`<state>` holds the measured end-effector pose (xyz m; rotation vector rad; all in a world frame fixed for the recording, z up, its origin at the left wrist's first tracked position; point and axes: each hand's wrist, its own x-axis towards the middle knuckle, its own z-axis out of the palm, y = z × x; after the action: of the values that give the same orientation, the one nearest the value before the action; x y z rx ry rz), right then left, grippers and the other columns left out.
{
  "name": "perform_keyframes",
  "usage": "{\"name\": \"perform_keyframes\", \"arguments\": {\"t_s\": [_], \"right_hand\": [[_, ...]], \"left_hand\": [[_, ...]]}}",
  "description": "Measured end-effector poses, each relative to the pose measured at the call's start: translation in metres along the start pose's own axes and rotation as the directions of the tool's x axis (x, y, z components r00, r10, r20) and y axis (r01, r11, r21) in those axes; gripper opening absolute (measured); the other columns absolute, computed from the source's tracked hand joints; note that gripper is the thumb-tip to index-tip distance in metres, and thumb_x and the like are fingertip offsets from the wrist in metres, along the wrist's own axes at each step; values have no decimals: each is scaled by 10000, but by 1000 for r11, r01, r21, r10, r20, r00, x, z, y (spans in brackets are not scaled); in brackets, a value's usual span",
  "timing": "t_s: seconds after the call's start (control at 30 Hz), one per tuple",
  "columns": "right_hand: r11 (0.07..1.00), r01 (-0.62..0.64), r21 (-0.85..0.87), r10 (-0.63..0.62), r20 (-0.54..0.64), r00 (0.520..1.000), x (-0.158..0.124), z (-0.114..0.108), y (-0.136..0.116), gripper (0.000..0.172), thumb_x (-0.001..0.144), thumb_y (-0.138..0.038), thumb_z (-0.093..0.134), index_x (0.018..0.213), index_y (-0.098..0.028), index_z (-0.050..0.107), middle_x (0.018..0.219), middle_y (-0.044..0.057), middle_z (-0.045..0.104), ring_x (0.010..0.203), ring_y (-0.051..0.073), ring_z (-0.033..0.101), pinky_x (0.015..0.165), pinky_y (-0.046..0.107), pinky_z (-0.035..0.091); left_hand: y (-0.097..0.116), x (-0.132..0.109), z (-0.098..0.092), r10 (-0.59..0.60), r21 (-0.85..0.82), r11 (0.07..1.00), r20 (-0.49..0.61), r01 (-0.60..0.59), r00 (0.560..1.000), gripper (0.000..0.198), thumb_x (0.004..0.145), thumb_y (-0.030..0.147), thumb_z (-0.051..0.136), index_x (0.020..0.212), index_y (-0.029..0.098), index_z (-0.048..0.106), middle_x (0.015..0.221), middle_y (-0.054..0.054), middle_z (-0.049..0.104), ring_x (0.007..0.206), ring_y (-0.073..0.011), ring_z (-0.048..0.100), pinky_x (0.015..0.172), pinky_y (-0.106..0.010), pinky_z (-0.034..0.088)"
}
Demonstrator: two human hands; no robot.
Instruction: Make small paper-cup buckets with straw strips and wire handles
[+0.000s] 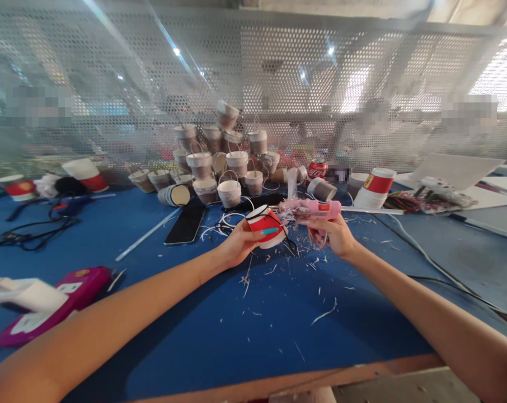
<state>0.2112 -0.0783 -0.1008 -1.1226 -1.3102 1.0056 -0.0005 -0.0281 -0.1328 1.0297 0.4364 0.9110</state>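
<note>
My left hand is wrapped round a red and white paper cup, which it holds tilted above the table. A thin black cord loops about the cup. To the right, my right hand grips a pink glue gun with a clear glue stick jutting from its back end. The gun's front points left toward the cup, amid whitish strands that blur its nozzle. White wire or cord lies in loops on the table just left of the cup.
Small handled buckets are stacked against the perforated metal screen. A black phone, a purple power strip, a soda can and stacked paper cups stand around. White scraps litter the blue tabletop. Cables run along the right.
</note>
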Motion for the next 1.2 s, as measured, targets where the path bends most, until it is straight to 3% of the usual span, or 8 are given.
{"name": "perform_keyframes", "arguments": {"t_s": [0.27,0.4,0.57,0.67,0.83,0.97,1.07,1.2], "right_hand": [[999,-21,-31,21,-12,1000,3,0,3,233,578,-399,645,540,-202,526,343,-51,412,312,87,342,341,245,242],[964,20,-266,-50,-107,993,6,-5,12,268,649,-438,610,575,-195,521,442,-23,466,424,120,423,432,263,310],[551,-144,-822,-175,-282,943,5,-13,3,192,792,-326,470,836,-168,570,783,88,602,763,243,573,642,330,405],[333,-310,-891,-136,-370,919,4,-16,-4,276,797,-224,426,1017,-83,517,1009,208,559,897,319,580,711,391,419],[181,-448,-875,-83,-468,880,7,-23,-1,354,778,-181,485,1078,5,500,1106,301,481,1094,439,464,817,520,389],[284,-322,-903,-292,-401,868,9,-25,2,340,751,-201,515,1040,-22,522,1134,306,449,1130,457,382,828,602,350],[506,70,-860,-434,-183,882,7,-18,2,229,813,-274,453,976,-132,527,1072,192,517,1088,343,434,897,547,352],[852,305,-426,-276,131,952,-3,4,5,323,896,-476,355,988,-194,483,992,92,576,942,227,535,849,429,434]], "left_hand": [[0,0,0,-19,-27,999,-4,19,1000,573,533,104,779,1084,146,628,1039,-89,692,1041,-257,610,949,-369,419],[-1,0,0,-24,-14,1000,-13,24,1000,509,524,92,781,1014,138,651,978,-80,706,964,-242,638,906,-361,443],[-1,1,1,-34,-22,999,-66,32,997,434,544,107,785,959,136,663,951,-74,711,926,-237,654,888,-374,462],[1,0,3,-40,-29,999,-87,38,995,419,547,108,785,948,149,667,926,-55,715,898,-216,659,853,-354,478],[2,-2,4,-40,-25,999,-53,39,998,445,565,117,775,992,138,654,974,-78,705,925,-231,650,866,-375,471],[2,-3,4,-31,-6,999,-30,31,999,468,561,129,790,1004,143,641,1005,-81,694,971,-245,640,928,-420,441],[1,-2,5,-28,16,999,-22,28,999,503,534,169,826,1000,145,638,990,-81,694,955,-248,643,925,-435,443],[-2,-2,7,15,51,999,-48,-13,999,532,501,216,859,983,155,640,975,-71,695,909,-213,646,882,-376,464]]}}
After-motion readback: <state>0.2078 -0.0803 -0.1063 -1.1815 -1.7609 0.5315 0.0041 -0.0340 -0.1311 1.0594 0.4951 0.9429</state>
